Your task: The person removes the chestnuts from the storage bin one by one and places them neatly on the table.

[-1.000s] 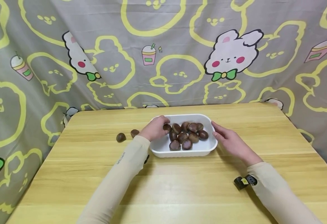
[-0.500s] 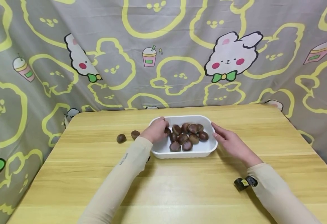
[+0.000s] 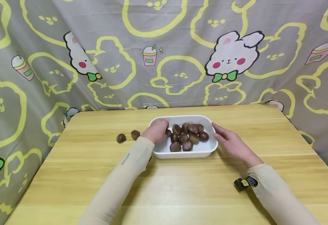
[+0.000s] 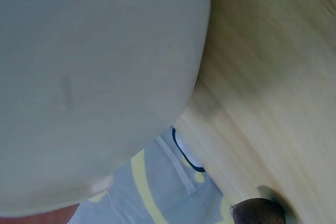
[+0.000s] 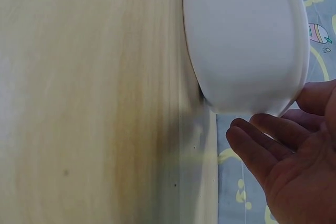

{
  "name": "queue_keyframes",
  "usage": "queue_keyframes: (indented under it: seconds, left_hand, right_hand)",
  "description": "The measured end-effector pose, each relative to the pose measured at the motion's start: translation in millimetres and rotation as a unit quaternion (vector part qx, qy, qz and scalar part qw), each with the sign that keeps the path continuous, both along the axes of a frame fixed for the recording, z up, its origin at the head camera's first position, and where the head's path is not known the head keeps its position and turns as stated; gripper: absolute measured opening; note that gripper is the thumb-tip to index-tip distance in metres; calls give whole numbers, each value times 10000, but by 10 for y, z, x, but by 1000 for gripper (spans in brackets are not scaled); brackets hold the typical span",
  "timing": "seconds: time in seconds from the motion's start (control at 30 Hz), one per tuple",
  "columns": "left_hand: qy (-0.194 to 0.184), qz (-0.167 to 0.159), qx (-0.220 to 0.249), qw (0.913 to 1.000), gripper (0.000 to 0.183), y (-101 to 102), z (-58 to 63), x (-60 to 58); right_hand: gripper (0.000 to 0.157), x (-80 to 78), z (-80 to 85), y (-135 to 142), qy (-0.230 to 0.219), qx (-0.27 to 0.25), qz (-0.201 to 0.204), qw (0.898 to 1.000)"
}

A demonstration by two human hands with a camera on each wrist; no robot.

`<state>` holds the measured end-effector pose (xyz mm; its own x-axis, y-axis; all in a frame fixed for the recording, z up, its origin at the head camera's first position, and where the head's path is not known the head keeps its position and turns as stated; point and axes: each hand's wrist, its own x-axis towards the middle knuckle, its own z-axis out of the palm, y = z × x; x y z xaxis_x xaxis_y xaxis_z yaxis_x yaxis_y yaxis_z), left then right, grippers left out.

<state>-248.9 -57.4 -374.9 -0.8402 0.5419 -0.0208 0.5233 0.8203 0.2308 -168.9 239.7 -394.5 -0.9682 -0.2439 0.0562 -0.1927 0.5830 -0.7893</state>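
A white plastic tray (image 3: pixel 184 154) stands on the table with several brown chestnuts (image 3: pixel 194 138) inside. My left hand (image 3: pixel 156 130) reaches over the tray's left end, fingers curled down at a chestnut (image 3: pixel 168 133) that is partly hidden behind them. At the opposite end, my right hand (image 3: pixel 232 143) rests against the tray's outer wall with fingers extended. The right wrist view shows its fingertips right at the tray's end (image 5: pixel 247 51). The tray's outer side (image 4: pixel 105 77) fills much of the left wrist view, hiding most of the left hand.
Two loose chestnuts lie on the wooden table (image 3: pixel 180 187) left of the tray, one farther out (image 3: pixel 121 138) and one nearer the left wrist (image 3: pixel 135 134). A patterned curtain (image 3: pixel 180 78) hangs along the table's back edge.
My left hand has lowered slightly into the tray with the chestnut, its fingers now more tucked down. The right hand and the tray stay in place.
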Motion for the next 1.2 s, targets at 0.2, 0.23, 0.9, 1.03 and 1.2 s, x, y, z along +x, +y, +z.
queue_keyframes:
  seconds: [0.2,0.23,0.9,1.03,1.2]
  left_hand:
    - [-21,21,147,9999,11,-17,-22,22]
    - [-14,25,173,9998,12,-19,-21,24]
    - [-849,14,1526,9846,29,-256,104,66]
    - [-879,-28,1935,9772,29,-318,159,119]
    - [-828,-16,2308,9695,28,-442,232,176]
  right_hand:
    - [53,8,-11,-5,11,-10,-29,10000]
    - [53,8,-11,-4,2,-14,-26,10000]
    - [52,6,-7,-14,14,-12,-2,10000]
    - [52,11,-14,-7,11,25,-4,10000]
    - [53,2,-3,-8,-5,16,12,10000]
